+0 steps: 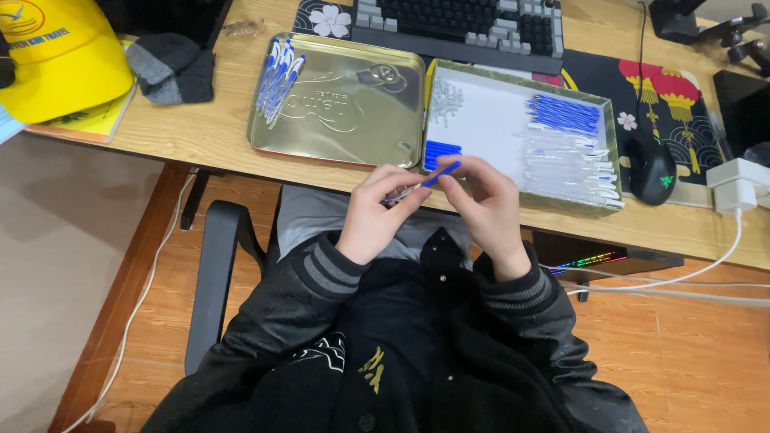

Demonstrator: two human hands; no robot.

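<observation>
A: What is held in the hands?

B: A pen (420, 186) with a clear barrel and a blue end is gripped between both hands, just in front of the near edge of the wooden surface (208, 132). The left hand (375, 215) is closed on the clear barrel end; the fingers of the right hand (484, 204) are pinched on the blue end. The pen is tilted, blue end raised toward the right.

A: What is seen right behind the hands?

B: An open box (609, 152) with a green patterned rim is placed on the surface. A row of clear pen barrels (573, 164) is laid along its right side, blue parts (564, 113) are piled at its far right corner, a small stack of blue pieces (440, 151) lies at its near left corner, and small clear bits (446, 101) are scattered at the far left.

A: And to the left of the box?

B: A gold metal lid (345, 104) is laid flat, touching the box, with finished blue-and-white pens (278, 78) gathered on its left part.

A: Anything else nearby?

B: A keyboard (465, 24) is set behind the box, a black mouse (651, 168) to its right, a yellow cap (60, 56) far left.
</observation>
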